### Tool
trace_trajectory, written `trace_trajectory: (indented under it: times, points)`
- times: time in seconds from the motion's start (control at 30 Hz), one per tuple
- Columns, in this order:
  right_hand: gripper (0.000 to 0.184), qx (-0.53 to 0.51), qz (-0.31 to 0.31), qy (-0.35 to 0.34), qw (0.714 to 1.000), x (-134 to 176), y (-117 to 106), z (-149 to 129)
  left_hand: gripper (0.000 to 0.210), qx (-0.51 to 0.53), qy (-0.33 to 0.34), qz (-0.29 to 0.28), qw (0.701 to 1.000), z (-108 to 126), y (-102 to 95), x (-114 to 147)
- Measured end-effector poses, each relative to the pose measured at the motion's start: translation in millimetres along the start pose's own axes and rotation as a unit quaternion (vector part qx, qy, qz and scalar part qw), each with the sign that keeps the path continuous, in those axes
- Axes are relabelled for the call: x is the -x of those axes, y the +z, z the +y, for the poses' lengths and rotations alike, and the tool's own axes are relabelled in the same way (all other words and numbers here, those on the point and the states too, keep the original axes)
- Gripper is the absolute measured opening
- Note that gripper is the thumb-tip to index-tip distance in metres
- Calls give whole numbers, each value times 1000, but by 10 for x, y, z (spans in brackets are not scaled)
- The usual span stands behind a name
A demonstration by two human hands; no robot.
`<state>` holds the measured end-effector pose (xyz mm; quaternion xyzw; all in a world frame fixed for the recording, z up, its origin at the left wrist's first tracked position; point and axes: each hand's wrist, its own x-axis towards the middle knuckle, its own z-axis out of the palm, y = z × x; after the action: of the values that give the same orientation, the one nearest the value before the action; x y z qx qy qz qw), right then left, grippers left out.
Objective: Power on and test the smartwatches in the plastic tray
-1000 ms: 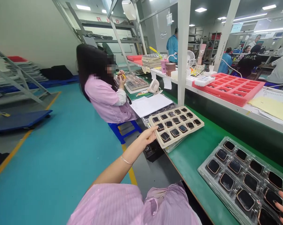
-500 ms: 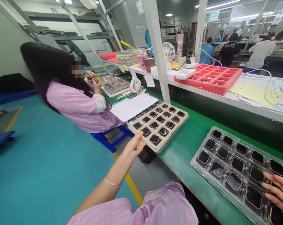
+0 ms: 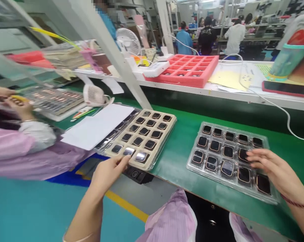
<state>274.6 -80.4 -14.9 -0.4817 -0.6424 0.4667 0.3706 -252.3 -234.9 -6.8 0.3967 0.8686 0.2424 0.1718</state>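
My left hand point(image 3: 111, 173) is closed on the near edge of a beige tray point(image 3: 157, 152), its thumb on top and the other fingers partly hidden. Dark-screened square watch faces with gold-toned rims, such as one smartwatch face point(image 3: 150, 145), sit in the tray's pockets. My right hand point(image 3: 277, 173) reaches over a clear plastic tray point(image 3: 192, 161) on the right, fingers stretched out. Its fingertips are at a smartwatch face point(image 3: 242, 154) in that tray; whether they touch it I cannot tell. Similar watch faces fill the pockets around it.
White papers point(image 3: 98, 126) cover part of another tray left of the beige one. A small white fan point(image 3: 93, 95) stands behind them. A co-worker's sleeve point(image 3: 38, 136) is at far left. Above the green bench point(image 3: 175, 161), a shelf holds a red foam tray point(image 3: 207, 75) and a phone point(image 3: 288, 88).
The view has swung right, bringing the whole clear tray into sight. My left hand stays on the beige tray's edge. My right hand's fingers have drawn closer together over the clear tray.
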Motion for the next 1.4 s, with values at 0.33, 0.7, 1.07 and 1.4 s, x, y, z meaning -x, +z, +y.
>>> trace_trajectory:
  times: [0.33,0.7,1.07,1.4]
  points:
    - [15,366,-87,-163,912,-1408,710,-244,38,-124,450,-175,867,2439,1388,-582]
    - [15,36,-81,-41,995,-1276,586,-135,32,-177,441,-161,865,2618,1652,-714]
    - [40,-355,-104,117,922,-1090,212,-95,19,367,270,-371,809,2950,1815,-400]
    - [35,-321,-139,107,931,-1061,140,9,26,491,106,-389,772,3032,2037,-306]
